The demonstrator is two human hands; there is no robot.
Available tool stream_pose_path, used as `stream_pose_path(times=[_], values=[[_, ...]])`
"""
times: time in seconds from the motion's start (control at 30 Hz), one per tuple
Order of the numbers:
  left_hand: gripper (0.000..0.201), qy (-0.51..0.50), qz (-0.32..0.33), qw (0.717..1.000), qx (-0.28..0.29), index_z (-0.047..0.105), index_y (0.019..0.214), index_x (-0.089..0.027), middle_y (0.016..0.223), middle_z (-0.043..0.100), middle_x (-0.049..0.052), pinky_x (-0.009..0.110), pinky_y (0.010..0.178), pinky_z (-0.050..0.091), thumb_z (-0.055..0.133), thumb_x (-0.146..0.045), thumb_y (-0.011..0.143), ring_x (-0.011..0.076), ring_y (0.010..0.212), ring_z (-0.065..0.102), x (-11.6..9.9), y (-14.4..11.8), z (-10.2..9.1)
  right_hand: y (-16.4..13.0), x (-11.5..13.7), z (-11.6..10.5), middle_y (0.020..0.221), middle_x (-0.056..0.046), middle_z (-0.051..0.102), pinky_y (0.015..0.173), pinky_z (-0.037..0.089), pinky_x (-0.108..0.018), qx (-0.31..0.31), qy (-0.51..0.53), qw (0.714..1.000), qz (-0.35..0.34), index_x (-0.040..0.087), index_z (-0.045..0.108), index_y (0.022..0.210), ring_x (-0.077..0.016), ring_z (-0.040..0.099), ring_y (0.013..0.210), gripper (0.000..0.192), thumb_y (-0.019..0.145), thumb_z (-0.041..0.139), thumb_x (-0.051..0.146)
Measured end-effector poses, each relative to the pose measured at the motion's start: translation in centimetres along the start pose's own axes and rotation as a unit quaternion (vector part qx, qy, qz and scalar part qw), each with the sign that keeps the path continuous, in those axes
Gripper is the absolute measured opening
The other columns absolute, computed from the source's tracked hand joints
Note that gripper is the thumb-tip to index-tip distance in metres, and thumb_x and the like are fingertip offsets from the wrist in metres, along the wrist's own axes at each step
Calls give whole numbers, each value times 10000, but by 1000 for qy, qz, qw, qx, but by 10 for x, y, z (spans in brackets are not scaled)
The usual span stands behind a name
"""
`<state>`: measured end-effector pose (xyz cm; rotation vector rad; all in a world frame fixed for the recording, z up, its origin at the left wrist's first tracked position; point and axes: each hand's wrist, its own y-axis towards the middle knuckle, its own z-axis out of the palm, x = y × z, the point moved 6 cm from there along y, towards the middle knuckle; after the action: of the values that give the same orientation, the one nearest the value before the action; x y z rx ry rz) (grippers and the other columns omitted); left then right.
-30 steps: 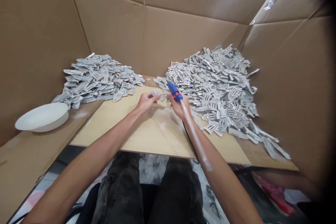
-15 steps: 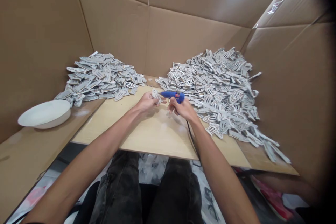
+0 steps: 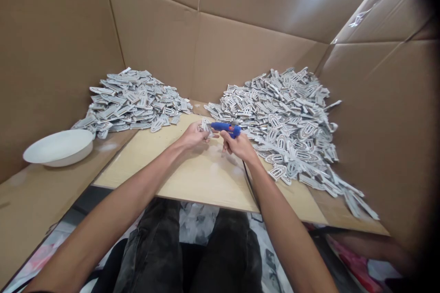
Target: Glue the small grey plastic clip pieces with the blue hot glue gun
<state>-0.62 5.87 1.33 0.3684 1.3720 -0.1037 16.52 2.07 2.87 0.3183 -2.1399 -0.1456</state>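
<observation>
Over the middle of the pale board [image 3: 202,178], my left hand [image 3: 194,136] is closed on a small white arched window-shaped piece [image 3: 205,125]. My right hand [image 3: 239,144] wraps round a blue glue gun [image 3: 223,127], whose nozzle points left at the piece. Whether the tip touches it I cannot tell. A black cord [image 3: 250,182] runs down from the gun beside my right forearm. Beyond my right hand lies a big heap of similar white pieces [image 3: 282,110]. Another heap of flat white pieces [image 3: 130,100] rests at the back left.
On the left cardboard ledge stands a white bowl [image 3: 58,149]. Tall cardboard walls [image 3: 261,32] enclose the back and both sides. My legs [image 3: 151,242] are under the board's front edge, with clear plastic bags [image 3: 197,222] between them. A red shoe [image 3: 357,265] shows at the lower right.
The white piece has turned slightly in my left hand, and the glue gun has shifted a little against it. The whole view has tilted slightly. Both hands keep their holds.
</observation>
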Motion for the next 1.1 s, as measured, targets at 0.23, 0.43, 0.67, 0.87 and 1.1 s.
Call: stream_pose_path(times=[0.23,0.43,0.67,0.87,1.1], values=[[264,13,21,1000,1,665,874,-173,706,712,36,273,567,450,825,-127,670,205,672,701,2,3,-2,1,0,-1,516,13,643,607,474,-300,-3,-74,997,6,263,806,940,-187,599,490,555,1007,507,725],[261,55,45,997,-42,642,866,-202,653,666,2,273,556,450,831,-155,691,154,548,593,11,4,-10,1,7,2,555,1,652,615,452,-298,-10,-107,994,-22,256,789,923,-210,638,585,561,973,546,759],[350,96,21,990,-102,582,982,-223,845,747,31,240,631,493,792,-112,725,167,691,683,24,0,-13,-2,22,-1,908,-97,711,775,496,-330,-135,-167,963,-164,242,620,812,-239,656,817,533,968,562,748],[179,175,25,982,-69,632,848,-193,743,722,25,220,593,437,797,-235,790,152,647,637,14,-1,-16,-2,14,-12,738,-61,706,769,520,-339,-164,-99,978,-86,247,621,784,-243,684,739,502,963,595,715],[241,136,53,985,-96,739,649,-169,611,644,28,274,543,379,825,-352,779,147,570,501,-1,6,-28,-2,6,-15,633,-47,708,630,510,-308,-121,-21,992,-13,232,660,713,-191,643,572,652,953,510,819]])
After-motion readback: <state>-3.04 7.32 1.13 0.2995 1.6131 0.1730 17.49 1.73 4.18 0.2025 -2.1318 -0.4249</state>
